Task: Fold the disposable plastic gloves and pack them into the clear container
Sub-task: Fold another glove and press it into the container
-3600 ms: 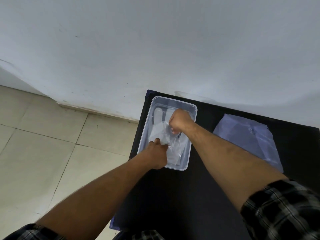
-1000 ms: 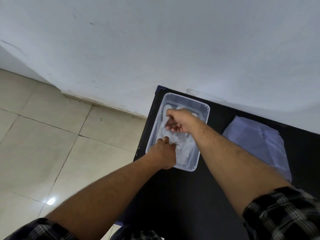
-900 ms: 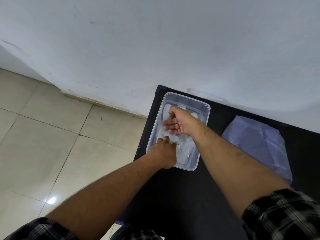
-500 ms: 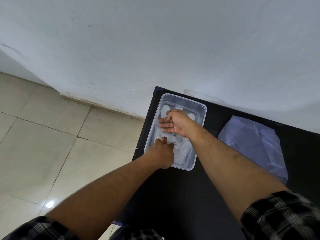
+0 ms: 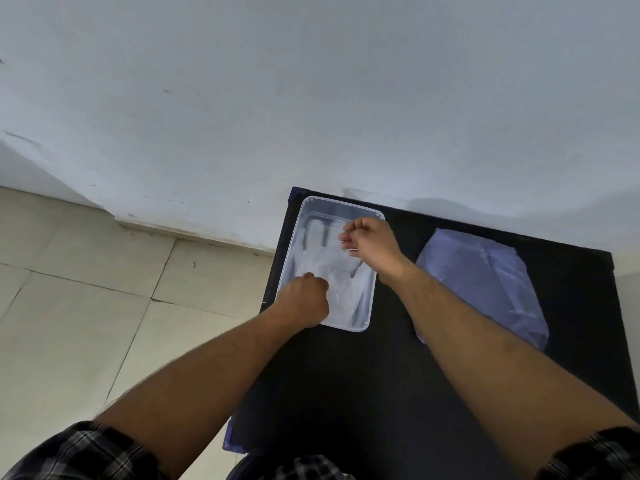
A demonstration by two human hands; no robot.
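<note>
The clear container sits on the far left corner of a black table. Crumpled translucent plastic gloves lie inside it, glove fingers pointing toward the wall. My left hand is a closed fist at the container's near left corner, pressing down on the gloves. Over the container's right side, my right hand is raised a little, its fingers curled and pinching what looks like a thin edge of glove plastic. How far that edge runs is hard to see.
A bluish translucent plastic pack lies flat on the table to the right of the container. A white wall stands just behind the table. Tiled floor drops away past the table's left edge.
My right hand was lying flat on the gloves; it has lifted, curled its fingers and moved toward the container's right side. My left fist has stayed at the near left corner.
</note>
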